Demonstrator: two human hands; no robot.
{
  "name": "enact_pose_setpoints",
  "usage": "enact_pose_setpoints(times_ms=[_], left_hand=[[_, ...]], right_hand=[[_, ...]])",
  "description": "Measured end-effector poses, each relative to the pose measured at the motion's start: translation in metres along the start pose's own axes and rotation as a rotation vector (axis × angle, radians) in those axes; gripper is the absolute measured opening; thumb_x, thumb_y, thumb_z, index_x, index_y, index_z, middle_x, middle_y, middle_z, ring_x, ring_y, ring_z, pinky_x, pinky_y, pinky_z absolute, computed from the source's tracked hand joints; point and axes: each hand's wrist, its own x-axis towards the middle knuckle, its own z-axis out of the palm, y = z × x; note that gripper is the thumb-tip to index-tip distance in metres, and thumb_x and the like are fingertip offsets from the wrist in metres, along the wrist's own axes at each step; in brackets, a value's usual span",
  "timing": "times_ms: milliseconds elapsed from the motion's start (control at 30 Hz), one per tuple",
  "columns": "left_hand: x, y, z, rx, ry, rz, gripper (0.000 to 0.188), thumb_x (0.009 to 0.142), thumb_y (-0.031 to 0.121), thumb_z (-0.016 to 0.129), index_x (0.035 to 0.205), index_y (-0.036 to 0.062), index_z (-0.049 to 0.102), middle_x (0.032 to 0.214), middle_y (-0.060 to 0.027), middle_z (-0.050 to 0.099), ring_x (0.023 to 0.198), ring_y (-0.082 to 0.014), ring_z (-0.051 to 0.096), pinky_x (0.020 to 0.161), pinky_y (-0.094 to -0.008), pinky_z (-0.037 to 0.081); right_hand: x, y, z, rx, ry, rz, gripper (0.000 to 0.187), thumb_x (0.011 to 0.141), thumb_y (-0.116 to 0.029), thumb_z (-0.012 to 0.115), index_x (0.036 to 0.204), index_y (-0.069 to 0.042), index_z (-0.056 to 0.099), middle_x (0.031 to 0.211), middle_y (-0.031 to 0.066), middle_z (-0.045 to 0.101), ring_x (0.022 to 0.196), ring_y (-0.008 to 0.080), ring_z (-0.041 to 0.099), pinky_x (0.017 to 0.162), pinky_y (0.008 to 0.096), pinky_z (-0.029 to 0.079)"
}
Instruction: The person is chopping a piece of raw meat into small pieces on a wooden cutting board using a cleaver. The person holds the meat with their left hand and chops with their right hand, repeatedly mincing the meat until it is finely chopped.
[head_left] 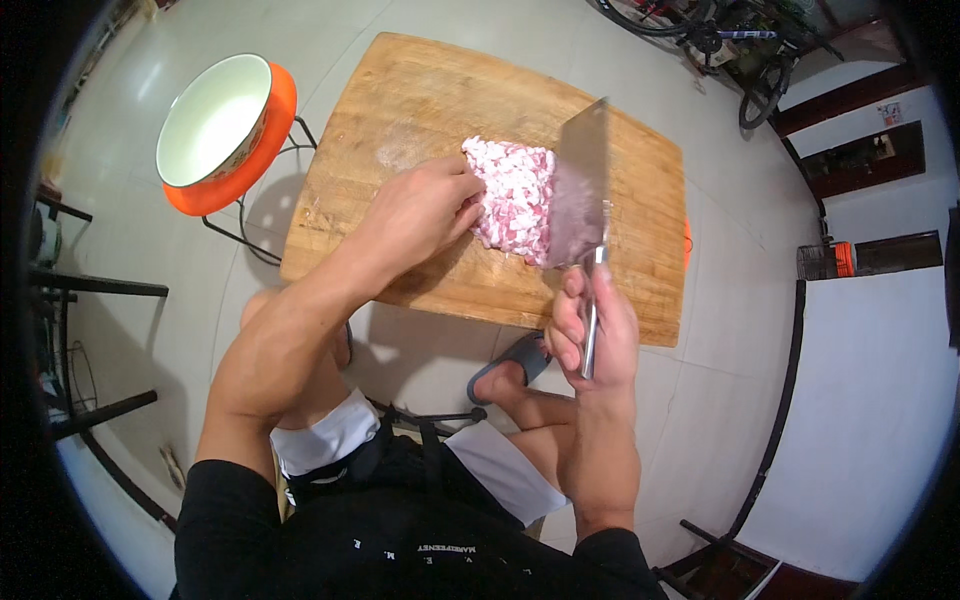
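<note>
A broad cleaver (581, 185) with a metal handle is in my right hand (605, 325), fingers wrapped round the grip. Its blade stands along the right edge of a flat block of chopped pink-and-white meat (513, 195) and looks slightly blurred. My left hand (425, 212) presses curled fingers against the meat's left edge; the fingertips are partly hidden. Under the meat lies a thick wooden cutting board (400, 95), with a pale smear on its upper left.
An enamel bowl (222, 115) sits on an orange round stool (283, 100) with black legs, left of the board. Black furniture legs (100, 284) jut in at the far left. A bicycle (745, 40) stands at the far right. My slippered foot (510, 372) is below the board.
</note>
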Motion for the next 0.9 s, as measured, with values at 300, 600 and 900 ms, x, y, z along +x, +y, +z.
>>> enact_pose_setpoints(times_ms=[300, 600, 900], left_hand=[[0.002, -0.006, 0.003, 0.015, -0.005, 0.022, 0.019, 0.096, 0.016, 0.073, 0.110, 0.0046, 0.075, 0.110, -0.0144, 0.071, 0.101, -0.0383, 0.070, 0.085, -0.0480, 0.058], [0.002, -0.003, -0.002, 0.015, -0.019, 0.005, 0.021, 0.096, 0.015, 0.073, 0.112, 0.0032, 0.075, 0.111, -0.0145, 0.071, 0.104, -0.0380, 0.070, 0.087, -0.0476, 0.058], [0.000, -0.001, -0.004, 0.001, -0.009, -0.022, 0.020, 0.096, 0.016, 0.074, 0.112, 0.0040, 0.076, 0.113, -0.0138, 0.071, 0.104, -0.0377, 0.070, 0.088, -0.0467, 0.059]], right_hand=[[0.002, 0.001, 0.004, -0.124, 0.066, 0.008, 0.033, 0.118, -0.036, 0.045, 0.107, -0.006, 0.056, 0.063, 0.0051, 0.053, 0.039, 0.0132, 0.042, 0.037, 0.0258, 0.036], [0.002, 0.007, 0.002, -0.064, 0.129, 0.050, 0.037, 0.118, -0.038, 0.045, 0.106, -0.005, 0.056, 0.061, 0.0053, 0.051, 0.038, 0.0140, 0.043, 0.035, 0.0264, 0.035], [0.004, 0.012, 0.007, -0.045, 0.116, 0.072, 0.037, 0.119, -0.038, 0.043, 0.106, -0.005, 0.055, 0.062, 0.0060, 0.052, 0.038, 0.0145, 0.041, 0.036, 0.0274, 0.036]])
